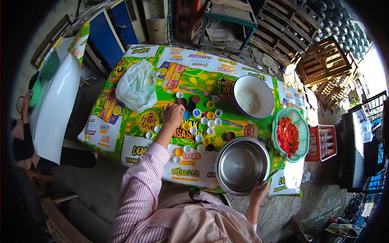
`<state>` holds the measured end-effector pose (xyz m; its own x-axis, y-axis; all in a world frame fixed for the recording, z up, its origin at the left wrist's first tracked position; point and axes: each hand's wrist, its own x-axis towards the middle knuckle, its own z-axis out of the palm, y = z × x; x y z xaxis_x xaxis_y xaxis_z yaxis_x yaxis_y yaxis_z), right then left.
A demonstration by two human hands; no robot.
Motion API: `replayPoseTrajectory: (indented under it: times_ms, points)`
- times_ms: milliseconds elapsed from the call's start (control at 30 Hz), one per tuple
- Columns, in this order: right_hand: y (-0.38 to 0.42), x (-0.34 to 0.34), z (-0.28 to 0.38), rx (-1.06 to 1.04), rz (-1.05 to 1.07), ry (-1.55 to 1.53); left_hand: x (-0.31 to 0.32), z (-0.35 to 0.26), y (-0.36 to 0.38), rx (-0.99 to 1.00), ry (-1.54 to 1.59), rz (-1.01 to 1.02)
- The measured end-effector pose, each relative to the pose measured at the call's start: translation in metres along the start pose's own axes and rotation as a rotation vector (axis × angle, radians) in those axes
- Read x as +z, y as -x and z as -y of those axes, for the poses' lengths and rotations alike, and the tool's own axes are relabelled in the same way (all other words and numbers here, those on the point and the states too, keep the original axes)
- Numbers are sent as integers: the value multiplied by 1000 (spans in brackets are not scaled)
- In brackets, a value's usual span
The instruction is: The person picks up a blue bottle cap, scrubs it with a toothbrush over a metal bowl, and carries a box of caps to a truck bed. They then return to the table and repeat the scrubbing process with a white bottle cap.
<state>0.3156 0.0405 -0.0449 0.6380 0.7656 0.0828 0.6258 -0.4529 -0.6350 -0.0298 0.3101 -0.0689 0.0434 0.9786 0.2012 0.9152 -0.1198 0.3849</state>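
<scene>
My left hand (174, 113) reaches over a scatter of bottle caps on the table, its fingers curled down and pressed together. A dark cap (182, 101) lies right at its fingertips; what the fingers hold, if anything, is hidden. Around it are white, yellow, blue and brown caps, among them a blue cap (187, 115) and a yellow cap (186, 126). My right hand (259, 192) is closed at the lower right rim of a steel pot (242, 166). From it a thin blade, seemingly a knife (278, 167), points toward the green basket. The pot looks empty inside.
A green basket (303, 141) of red pieces stands at the table's right. Behind the pot is a white basin (253, 97) with pale residue. A plastic bag (137, 86) sits at the left. A red crate (324, 142) stands beyond the table. Another person's hand (26, 103) shows far left.
</scene>
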Motion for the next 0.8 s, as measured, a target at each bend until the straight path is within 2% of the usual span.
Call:
replayPoseTrajectory:
  times_ms: [33,67,167,300,433,567,633,667,700,800]
  points:
    - [0,0,1,-14,1,20,-1,0,2,33,-15,-47]
    - [0,1,2,-30,3,41,-3,1,4,2,28,38]
    - [-3,4,-1,-41,24,15,-7,-5,9,47,-56,82]
    - [-3,9,-1,-88,-33,-46,-12,-11,13,124,-63,79]
    - [-5,9,-5,-100,11,-35,-7,-14,11,204,-80,97]
    - [-5,3,-7,-83,76,-60,-7,-13,11,117,81,-53]
    - [-6,1,-6,-80,86,-73,-18,-13,14,-460,1578,254]
    - [-7,0,-8,-78,101,-78,-22,-12,24,-408,1892,352]
    - [-8,1,-11,-84,104,-80,-30,-17,32,-407,1892,344]
    - [-9,3,-17,-144,88,-74,-51,-31,50,-373,2158,319]
